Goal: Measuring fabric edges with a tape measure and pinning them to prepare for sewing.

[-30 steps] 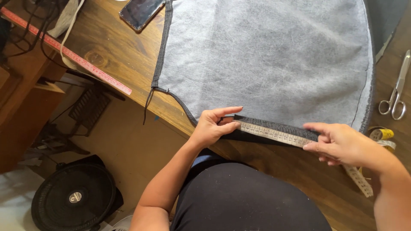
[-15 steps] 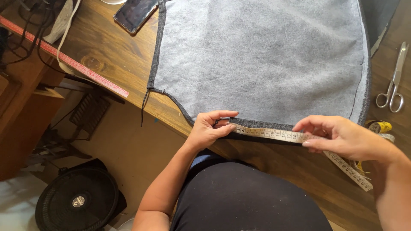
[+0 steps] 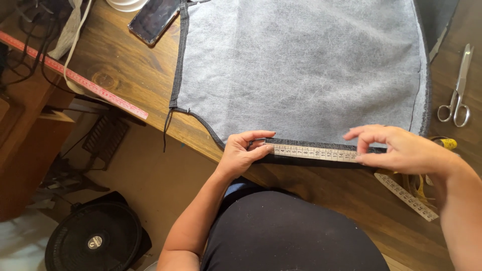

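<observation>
A tape measure (image 3: 314, 152) lies along the cloth's (image 3: 301, 65) near edge, scissors (image 3: 456, 90) to its right.

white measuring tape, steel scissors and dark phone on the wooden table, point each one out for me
white measuring tape (image 3: 314, 152), head view, middle of the stretch held flat between the hands
steel scissors (image 3: 459, 83), head view, on the blades near the pivot
dark phone (image 3: 154, 18), head view, middle of its screen

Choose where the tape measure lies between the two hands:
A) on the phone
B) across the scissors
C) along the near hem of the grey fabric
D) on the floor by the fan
C: the tape measure is stretched flat along the dark near hem of the fabric, pinned by the left hand and the right hand.
</observation>
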